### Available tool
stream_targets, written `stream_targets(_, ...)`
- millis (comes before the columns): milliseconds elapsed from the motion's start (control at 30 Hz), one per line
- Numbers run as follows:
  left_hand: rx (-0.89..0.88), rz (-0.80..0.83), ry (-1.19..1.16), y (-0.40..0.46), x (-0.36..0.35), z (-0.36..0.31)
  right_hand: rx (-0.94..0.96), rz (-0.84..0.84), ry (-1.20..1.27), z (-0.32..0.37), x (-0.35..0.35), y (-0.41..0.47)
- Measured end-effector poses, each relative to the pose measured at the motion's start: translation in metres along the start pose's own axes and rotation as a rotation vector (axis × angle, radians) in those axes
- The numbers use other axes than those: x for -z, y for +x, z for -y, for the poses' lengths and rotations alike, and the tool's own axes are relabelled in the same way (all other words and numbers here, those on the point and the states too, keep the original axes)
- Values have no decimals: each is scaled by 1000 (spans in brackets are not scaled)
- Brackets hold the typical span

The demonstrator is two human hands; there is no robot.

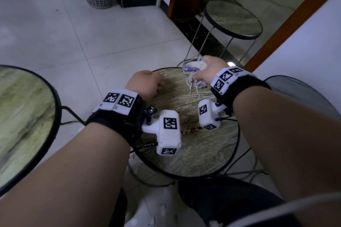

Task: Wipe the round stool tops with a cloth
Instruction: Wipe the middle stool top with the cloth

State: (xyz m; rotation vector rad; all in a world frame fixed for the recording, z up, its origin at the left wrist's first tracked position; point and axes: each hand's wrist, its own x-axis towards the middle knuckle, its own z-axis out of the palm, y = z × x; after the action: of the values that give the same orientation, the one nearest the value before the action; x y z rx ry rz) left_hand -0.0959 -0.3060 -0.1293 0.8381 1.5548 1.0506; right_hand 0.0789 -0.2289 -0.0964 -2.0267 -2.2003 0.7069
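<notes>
A: Where's the cloth?
B: Cloth (192, 69) bunched in right hand (210, 70), fingers curled round it, at far edge of centre stool (193, 145).
A: Left?
B: Left hand (145, 84) on the stool's left edge, fingers curled under; can't tell if gripping. More stools: left edge (24, 116), upper right (233, 18).

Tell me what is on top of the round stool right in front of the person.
On the middle stool the right hand grips a frayed cloth at the far edge, and the left hand rests curled near it. The top beneath both hands and cloth is hidden.
</notes>
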Motion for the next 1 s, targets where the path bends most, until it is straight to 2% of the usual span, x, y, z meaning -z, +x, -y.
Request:
stream_targets(267, 6, -18, 57, -3, 0, 0, -113, 56, -114, -20, 14, -1)
stream_targets(1000, -72, -14, 268, -15, -8, -1, -202, -20, -34, -62, -4, -56)
